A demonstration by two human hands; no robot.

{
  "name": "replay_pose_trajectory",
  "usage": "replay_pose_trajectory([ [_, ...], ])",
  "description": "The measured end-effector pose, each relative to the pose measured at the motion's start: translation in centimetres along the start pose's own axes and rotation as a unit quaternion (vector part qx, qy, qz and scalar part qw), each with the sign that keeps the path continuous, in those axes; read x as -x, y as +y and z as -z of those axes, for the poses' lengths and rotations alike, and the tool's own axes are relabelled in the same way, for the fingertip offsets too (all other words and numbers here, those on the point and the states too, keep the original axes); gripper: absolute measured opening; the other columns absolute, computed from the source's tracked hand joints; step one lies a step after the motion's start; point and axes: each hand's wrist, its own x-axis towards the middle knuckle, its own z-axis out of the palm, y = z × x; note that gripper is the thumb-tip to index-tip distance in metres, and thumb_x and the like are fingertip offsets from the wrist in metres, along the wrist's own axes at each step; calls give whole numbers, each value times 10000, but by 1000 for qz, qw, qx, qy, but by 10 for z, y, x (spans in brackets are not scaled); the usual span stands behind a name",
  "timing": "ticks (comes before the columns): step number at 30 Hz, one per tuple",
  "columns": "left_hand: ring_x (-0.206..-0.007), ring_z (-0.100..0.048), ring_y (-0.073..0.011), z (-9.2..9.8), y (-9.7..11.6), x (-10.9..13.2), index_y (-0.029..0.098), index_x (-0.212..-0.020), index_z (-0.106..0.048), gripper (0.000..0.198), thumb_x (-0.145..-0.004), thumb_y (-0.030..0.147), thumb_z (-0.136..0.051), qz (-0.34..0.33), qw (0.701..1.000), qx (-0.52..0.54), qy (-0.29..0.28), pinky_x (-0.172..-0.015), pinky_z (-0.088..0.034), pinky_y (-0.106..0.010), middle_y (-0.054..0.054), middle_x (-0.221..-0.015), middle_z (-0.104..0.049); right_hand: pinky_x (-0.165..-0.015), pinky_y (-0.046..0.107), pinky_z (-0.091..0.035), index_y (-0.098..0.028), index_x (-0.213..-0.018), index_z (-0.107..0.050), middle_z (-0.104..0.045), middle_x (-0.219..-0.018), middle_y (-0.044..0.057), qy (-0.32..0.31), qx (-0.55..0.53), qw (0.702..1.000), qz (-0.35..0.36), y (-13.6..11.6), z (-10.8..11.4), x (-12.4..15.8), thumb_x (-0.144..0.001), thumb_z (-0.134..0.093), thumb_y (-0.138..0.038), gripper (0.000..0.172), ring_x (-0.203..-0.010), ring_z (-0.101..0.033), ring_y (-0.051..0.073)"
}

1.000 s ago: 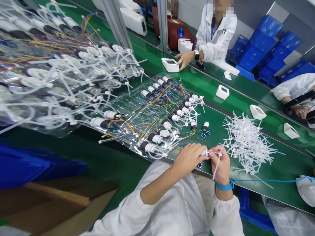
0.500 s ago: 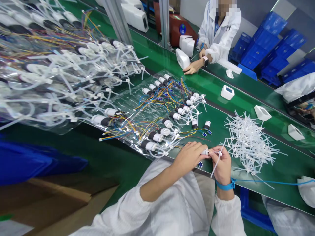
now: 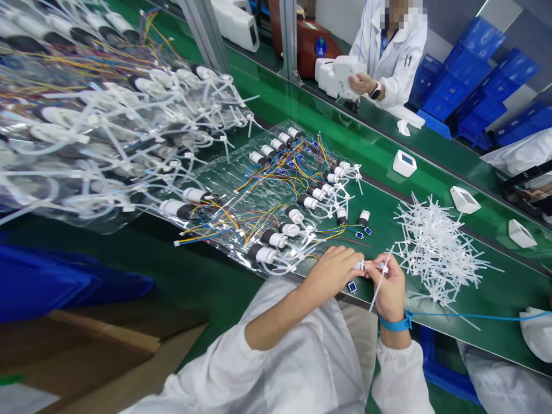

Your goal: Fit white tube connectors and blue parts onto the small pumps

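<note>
My left hand (image 3: 328, 271) is closed around a small cylindrical motor (image 3: 359, 265), whose white end peeks out past the fingertips. My right hand (image 3: 391, 294) pinches a short piece of tube against that end, and a white cable tie (image 3: 378, 287) on the tube sticks out across the fingers. The fingers hide most of the joint between tube and motor. A small blue connector board (image 3: 352, 287) lies on the bench just below the hands. Two loose motors, one of them a black-and-white motor (image 3: 364, 217), stand beyond them.
To the right lies a heap of tubes with cable ties (image 3: 440, 247). Wired motors fill a clear plastic tray (image 3: 219, 172), with stacked trays at far left. White devices (image 3: 404, 164) sit on the green conveyor. A blue wrist cord (image 3: 466, 316) runs right. A co-worker (image 3: 388, 69) stands opposite.
My hands stay nearly in place, still holding the motor and tube together. Across the conveyor, the co-worker has lifted a white device. The devices on the belt have shifted slightly right.
</note>
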Motion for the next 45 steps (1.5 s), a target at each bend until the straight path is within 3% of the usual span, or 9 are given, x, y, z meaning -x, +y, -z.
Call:
replay_pose_trajectory([
  [6,-976,-628,-259,-3,0,1,218,-1187,-724,297,-1139,483,-598,3,1000,7,5,-883,-410,-393,-42,-1010,-724,-746,296,-540,-232,-991,-728,-730,-877,-15,1,35,999,15,3,3,-3,-846,-972,-380,321,-779,-662,177],
  [10,-984,-633,-258,-2,3,2,210,-1227,-720,316,-1160,474,-560,25,999,19,20,-884,-410,-397,-50,-1042,-735,-851,348,-574,-223,-1084,-787,-786,-999,36,12,45,999,15,8,5,-3,-854,-962,-414,345,-909,-723,228],
  [16,-1020,-647,-246,4,4,2,246,-1272,-729,275,-1155,448,-583,32,996,83,29,-889,-418,-373,-39,-1114,-752,-930,386,-566,-235,-967,-825,-794,-1016,51,-23,73,995,69,4,6,-1,-947,-878,-362,139,-979,-724,248],
  [21,-991,-637,-264,5,3,3,209,-1288,-724,322,-1140,465,-597,16,998,49,20,-866,-407,-386,-57,-1077,-737,-911,383,-570,-257,-939,-827,-789,-1008,45,-43,82,990,107,-2,4,2,-977,-843,-289,52,-980,-724,241],
  [32,-921,-600,-235,22,-2,5,195,-1182,-724,441,-1173,534,-442,-9,991,135,11,-844,-409,-370,-41,-1015,-732,-858,385,-592,-287,-1004,-867,-800,-1016,55,-62,149,980,117,-10,5,9,-1004,-824,-211,87,-963,-747,246],
  [40,-927,-630,-229,28,-6,4,173,-1211,-717,407,-1185,489,-461,-23,985,168,18,-892,-450,-363,-56,-1017,-755,-829,372,-599,-341,-1051,-900,-822,-1006,30,-85,187,973,103,-17,7,7,-988,-843,-187,176,-931,-759,235],
  [45,-995,-678,-234,26,-6,4,205,-1260,-735,418,-1166,541,-505,-5,980,200,12,-921,-476,-360,-60,-1071,-772,-834,370,-583,-317,-1007,-886,-810,-986,29,-73,152,981,93,-14,3,6,-986,-845,-207,119,-927,-750,234],
])
